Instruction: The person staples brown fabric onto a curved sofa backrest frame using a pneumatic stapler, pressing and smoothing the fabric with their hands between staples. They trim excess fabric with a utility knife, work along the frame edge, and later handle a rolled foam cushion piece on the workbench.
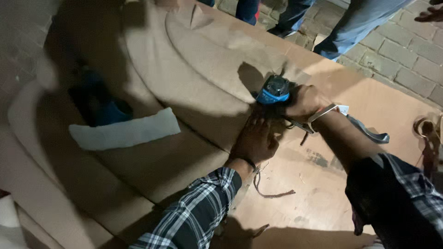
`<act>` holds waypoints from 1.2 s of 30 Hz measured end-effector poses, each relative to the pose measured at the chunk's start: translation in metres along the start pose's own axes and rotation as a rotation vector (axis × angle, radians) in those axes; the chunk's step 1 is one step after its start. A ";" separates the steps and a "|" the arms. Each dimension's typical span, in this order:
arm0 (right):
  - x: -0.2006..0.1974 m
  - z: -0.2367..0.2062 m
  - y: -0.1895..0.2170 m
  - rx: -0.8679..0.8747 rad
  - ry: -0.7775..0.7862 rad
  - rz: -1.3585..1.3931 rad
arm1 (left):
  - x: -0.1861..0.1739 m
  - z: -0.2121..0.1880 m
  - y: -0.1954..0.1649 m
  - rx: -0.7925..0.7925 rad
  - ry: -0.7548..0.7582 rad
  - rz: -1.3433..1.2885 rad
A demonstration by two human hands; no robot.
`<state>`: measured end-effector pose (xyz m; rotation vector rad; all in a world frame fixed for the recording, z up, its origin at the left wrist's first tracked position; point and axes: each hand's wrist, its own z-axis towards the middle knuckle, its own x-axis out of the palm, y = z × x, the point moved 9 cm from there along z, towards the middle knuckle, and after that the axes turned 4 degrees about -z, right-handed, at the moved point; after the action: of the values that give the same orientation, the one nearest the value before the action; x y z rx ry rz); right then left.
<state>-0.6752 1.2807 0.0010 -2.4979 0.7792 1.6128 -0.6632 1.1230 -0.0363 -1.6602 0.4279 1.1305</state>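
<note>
**Hands at the sofa seam**

A white strip (124, 130) lies on the tan sofa (184, 83). The left hand (254, 140) presses flat and spread against fabric; the right hand (305, 102) grips a blue-topped tool (274, 89), its tip hidden in shadow.

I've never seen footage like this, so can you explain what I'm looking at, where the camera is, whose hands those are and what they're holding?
The single picture comes from a camera worn on a person's head, looking down at their own two bare hands. The right hand grips a blue and black power tool. The left hand presses flat on tan fabric draped over a padded shape. A white strip lies on the fabric. Underneath is a brown board on a brick floor. Other people's legs stand at the top.
</note>
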 end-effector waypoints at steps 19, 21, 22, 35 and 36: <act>-0.002 -0.030 0.016 0.025 -0.058 0.080 | -0.020 -0.019 0.001 0.161 -0.326 -0.349; -0.007 -0.033 0.016 0.013 -0.107 0.094 | -0.011 -0.017 0.008 0.126 -0.293 -0.364; -0.004 -0.036 0.003 0.102 -0.091 0.158 | -0.003 -0.016 0.011 0.112 -0.271 -0.375; 0.005 -0.024 -0.101 0.361 -0.116 0.287 | 0.029 0.004 0.011 -0.005 -0.028 0.069; -0.001 -0.015 -0.094 0.337 -0.107 0.234 | 0.018 0.001 0.004 0.005 -0.054 0.065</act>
<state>-0.6205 1.3578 -0.0112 -2.1346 1.2496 1.5102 -0.6580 1.1269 -0.0534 -1.6182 0.4529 1.2184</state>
